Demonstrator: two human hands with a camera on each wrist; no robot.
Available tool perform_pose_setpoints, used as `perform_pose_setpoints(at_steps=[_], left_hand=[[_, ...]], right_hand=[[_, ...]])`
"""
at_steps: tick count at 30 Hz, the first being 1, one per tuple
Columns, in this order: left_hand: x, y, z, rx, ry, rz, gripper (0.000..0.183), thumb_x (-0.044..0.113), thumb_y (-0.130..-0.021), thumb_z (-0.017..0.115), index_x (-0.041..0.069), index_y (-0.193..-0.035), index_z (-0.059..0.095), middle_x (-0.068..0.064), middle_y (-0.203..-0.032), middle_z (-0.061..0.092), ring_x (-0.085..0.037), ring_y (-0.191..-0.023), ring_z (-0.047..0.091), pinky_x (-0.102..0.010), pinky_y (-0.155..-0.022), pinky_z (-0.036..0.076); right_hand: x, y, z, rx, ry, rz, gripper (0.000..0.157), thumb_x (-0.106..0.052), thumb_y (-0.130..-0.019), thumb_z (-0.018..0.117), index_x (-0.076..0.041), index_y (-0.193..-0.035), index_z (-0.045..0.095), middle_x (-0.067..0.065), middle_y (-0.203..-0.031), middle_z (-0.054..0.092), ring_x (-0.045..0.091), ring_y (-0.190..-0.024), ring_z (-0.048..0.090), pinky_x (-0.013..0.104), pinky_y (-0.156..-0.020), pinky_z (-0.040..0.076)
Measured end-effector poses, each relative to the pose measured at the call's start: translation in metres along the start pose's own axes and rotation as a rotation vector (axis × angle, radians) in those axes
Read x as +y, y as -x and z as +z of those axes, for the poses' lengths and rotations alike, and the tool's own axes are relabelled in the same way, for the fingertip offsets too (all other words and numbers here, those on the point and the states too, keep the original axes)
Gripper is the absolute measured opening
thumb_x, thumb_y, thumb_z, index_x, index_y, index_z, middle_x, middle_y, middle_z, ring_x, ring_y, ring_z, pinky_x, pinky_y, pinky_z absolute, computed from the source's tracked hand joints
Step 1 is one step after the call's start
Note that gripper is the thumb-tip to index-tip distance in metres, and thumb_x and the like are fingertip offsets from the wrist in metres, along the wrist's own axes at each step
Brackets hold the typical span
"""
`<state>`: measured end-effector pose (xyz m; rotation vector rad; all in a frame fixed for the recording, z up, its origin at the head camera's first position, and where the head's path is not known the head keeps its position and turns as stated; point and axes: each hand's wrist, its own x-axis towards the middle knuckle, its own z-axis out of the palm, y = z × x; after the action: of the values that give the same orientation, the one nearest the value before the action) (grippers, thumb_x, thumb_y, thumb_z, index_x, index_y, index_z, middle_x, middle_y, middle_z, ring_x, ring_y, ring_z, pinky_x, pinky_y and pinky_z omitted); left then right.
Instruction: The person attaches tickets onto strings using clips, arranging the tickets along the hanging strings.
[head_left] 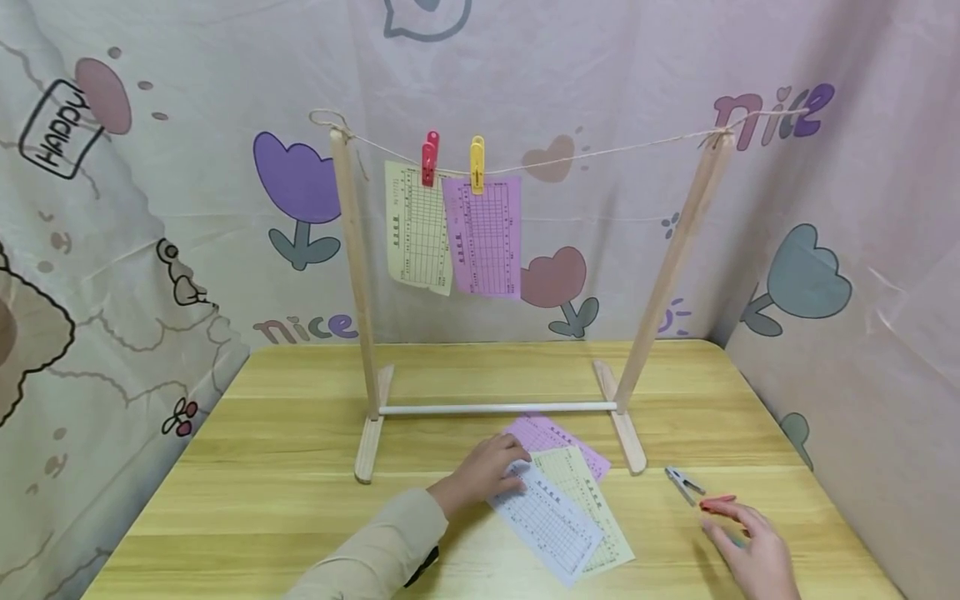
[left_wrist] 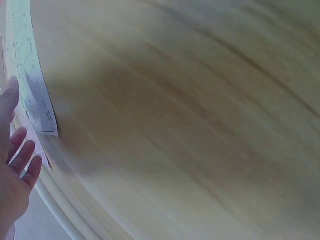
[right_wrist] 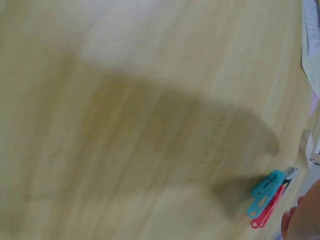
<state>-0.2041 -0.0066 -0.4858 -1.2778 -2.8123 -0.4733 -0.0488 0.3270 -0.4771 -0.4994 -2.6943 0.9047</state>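
Note:
My left hand (head_left: 486, 473) reaches over the upper left corner of a pale blue printed sheet (head_left: 551, 525). In the left wrist view its thumb and fingers (left_wrist: 22, 159) stand apart. That sheet overlaps a pale yellow one (head_left: 611, 533), with a purple sheet (head_left: 558, 440) behind. At the right, my right hand (head_left: 759, 552) hovers by a red clothespin (head_left: 718, 502), thumb and forefinger apart; contact cannot be told. A teal clothespin (right_wrist: 266, 193) lies beside the red one, mostly hidden by the hand in the head view. A grey clothespin (head_left: 684, 485) lies just beyond.
A wooden stand (head_left: 363, 283) with a white crossbar (head_left: 495, 408) holds a string (head_left: 600, 153). From it hang a yellow sheet (head_left: 416, 242) under a red clothespin (head_left: 430, 158) and a purple sheet (head_left: 487, 242) under a yellow clothespin (head_left: 477, 165). Printed cloth (head_left: 637, 67) encloses the table (head_left: 225, 467).

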Motion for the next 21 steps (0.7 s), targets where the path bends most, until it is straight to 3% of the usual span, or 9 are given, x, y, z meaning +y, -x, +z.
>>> perform_pose_setpoints(at_steps=[3,4,7,11,18,21], left_hand=[[0.0,-0.002,0.0,-0.005,-0.011,-0.002,0.039,0.036,-0.078,0.07,0.015,-0.11,0.064,0.001,-0.106,0.059,-0.012,-0.097,0.052,-0.022,-0.085,0.044],[-0.001,-0.003,0.001,-0.007,-0.016,-0.002,0.04,0.037,-0.077,0.07,0.015,-0.11,0.064,0.001,-0.106,0.059,-0.012,-0.097,0.052,-0.022,-0.084,0.044],[-0.002,-0.004,0.002,-0.008,-0.023,0.002,0.04,0.037,-0.076,0.071,0.015,-0.11,0.065,0.001,-0.105,0.058,-0.012,-0.096,0.052,-0.022,-0.084,0.044],[-0.003,-0.006,0.004,-0.001,-0.035,0.015,0.04,0.039,-0.075,0.071,0.015,-0.108,0.066,0.001,-0.105,0.058,-0.012,-0.095,0.051,-0.022,-0.083,0.044],[-0.003,-0.006,0.008,-0.018,-0.04,0.005,0.039,0.041,-0.073,0.072,0.017,-0.103,0.067,0.002,-0.101,0.057,-0.01,-0.09,0.048,-0.019,-0.079,0.041],[-0.002,-0.006,0.009,-0.031,-0.03,-0.006,0.039,0.04,-0.074,0.072,0.017,-0.104,0.067,0.003,-0.101,0.056,-0.009,-0.09,0.047,-0.019,-0.078,0.041]], right_hand=[[0.004,0.002,-0.001,-0.009,0.035,-0.018,0.034,-0.018,-0.082,0.068,0.001,-0.11,0.062,0.029,-0.117,0.057,0.037,-0.105,0.048,0.05,-0.081,0.044],[0.005,0.002,-0.001,-0.005,0.041,-0.033,0.036,-0.016,-0.08,0.069,0.002,-0.11,0.061,0.031,-0.117,0.056,0.043,-0.105,0.047,0.055,-0.08,0.042],[0.007,0.003,-0.001,-0.018,0.059,-0.034,0.04,-0.013,-0.078,0.07,0.004,-0.112,0.059,0.033,-0.119,0.053,0.046,-0.107,0.044,0.059,-0.083,0.038],[0.012,0.001,-0.003,-0.103,0.062,0.048,0.049,-0.02,-0.08,0.068,0.005,-0.12,0.053,0.035,-0.126,0.046,0.049,-0.113,0.039,0.061,-0.087,0.035],[0.031,0.002,-0.003,-0.168,0.102,0.057,0.056,-0.021,-0.078,0.069,0.01,-0.121,0.051,0.035,-0.122,0.048,0.047,-0.109,0.044,0.055,-0.086,0.036],[0.036,0.001,-0.003,-0.232,0.103,0.133,0.066,-0.027,-0.078,0.07,0.009,-0.127,0.045,0.035,-0.129,0.041,0.048,-0.113,0.039,0.058,-0.091,0.034]])
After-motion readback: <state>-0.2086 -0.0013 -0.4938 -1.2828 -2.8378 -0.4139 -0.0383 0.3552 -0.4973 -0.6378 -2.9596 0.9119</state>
